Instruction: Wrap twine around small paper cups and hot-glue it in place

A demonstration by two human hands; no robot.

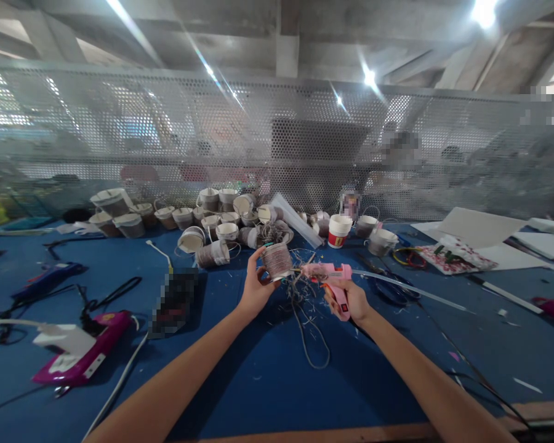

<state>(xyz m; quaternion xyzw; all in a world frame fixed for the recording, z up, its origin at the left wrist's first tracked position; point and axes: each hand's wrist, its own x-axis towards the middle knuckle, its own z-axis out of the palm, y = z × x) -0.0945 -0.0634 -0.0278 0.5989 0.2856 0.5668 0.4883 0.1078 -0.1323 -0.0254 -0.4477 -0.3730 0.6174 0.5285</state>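
Note:
My left hand [255, 284] is closed around a small paper cup [277, 260] wrapped in twine, held up above the blue table [258, 381]. My right hand [351, 299] grips a pink hot glue gun [329, 275], its nozzle pointing left and touching or nearly touching the cup's side. A clear glue stick [397, 284] sticks out of the gun's back toward the right. Loose twine [309, 320] hangs and curls on the table below both hands.
A pile of several wrapped cups [212, 224] lies at the back, with a red-and-white cup [339, 231] near it. A magenta glue gun [85, 354] and cables lie at the left. White sheets [480, 231] sit at the right. A perforated metal screen [277, 141] closes the far side.

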